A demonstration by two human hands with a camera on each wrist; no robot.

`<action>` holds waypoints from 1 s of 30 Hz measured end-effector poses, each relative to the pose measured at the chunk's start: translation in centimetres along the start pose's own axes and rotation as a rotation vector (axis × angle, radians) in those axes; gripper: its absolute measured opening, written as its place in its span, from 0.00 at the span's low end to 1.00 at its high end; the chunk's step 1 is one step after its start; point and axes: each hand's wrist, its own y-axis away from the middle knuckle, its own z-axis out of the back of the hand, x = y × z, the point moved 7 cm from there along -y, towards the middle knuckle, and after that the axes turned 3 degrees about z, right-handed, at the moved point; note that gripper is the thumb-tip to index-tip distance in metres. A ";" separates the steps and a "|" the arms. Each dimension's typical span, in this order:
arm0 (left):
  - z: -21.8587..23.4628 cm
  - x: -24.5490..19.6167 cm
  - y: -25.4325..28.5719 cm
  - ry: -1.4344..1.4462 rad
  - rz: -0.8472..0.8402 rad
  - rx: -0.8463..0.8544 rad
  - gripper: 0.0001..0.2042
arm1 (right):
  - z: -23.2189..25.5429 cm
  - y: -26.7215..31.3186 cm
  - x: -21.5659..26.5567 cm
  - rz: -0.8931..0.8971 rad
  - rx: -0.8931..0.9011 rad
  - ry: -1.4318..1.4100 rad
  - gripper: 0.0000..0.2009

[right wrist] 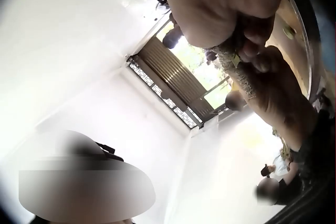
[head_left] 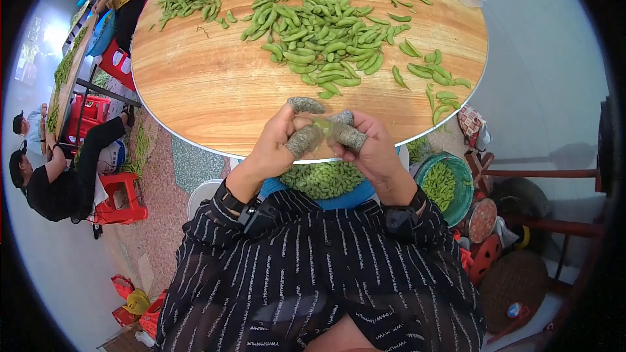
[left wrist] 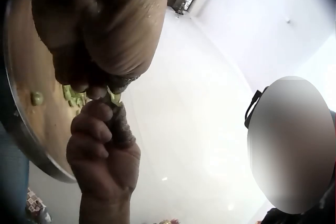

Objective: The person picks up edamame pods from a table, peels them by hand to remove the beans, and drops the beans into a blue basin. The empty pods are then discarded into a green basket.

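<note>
Over the near edge of the round wooden table (head_left: pixel 189 88), my two hands meet on one green edamame pod (head_left: pixel 322 126). My left hand (head_left: pixel 274 143) pinches it from one side and my right hand (head_left: pixel 378 150) from the other. Grey, rough-looking finger covers (head_left: pixel 304 141) sit on the thumbs and some fingers. In the left wrist view a pale green bit of the pod (left wrist: pixel 116 97) shows between the thumb tips; most of it is hidden by fingers. Just below the hands, a blue basin (head_left: pixel 355 202) holds a heap of green beans (head_left: pixel 323 179).
Edamame pods (head_left: pixel 319 32) are heaped on the table's middle and far side, with loose ones (head_left: pixel 437 75) at right. A green basin (head_left: pixel 464 186) of pods stands at lower right, a white bucket (head_left: pixel 202 197) at lower left. Other people (head_left: pixel 52 182) sit along another table at left.
</note>
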 end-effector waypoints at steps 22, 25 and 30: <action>-1.2 -2.4 0.5 -1.091 -0.383 -0.162 0.09 | 2.0 1.1 0.1 -0.050 -0.133 0.141 0.05; -2.0 -2.1 0.6 -1.315 -0.405 -0.146 0.11 | 0.8 1.2 -0.8 -0.078 -0.043 0.074 0.07; -2.1 -1.3 0.8 -1.305 -0.212 -0.022 0.11 | 0.8 0.3 -0.6 -0.068 -0.069 0.113 0.05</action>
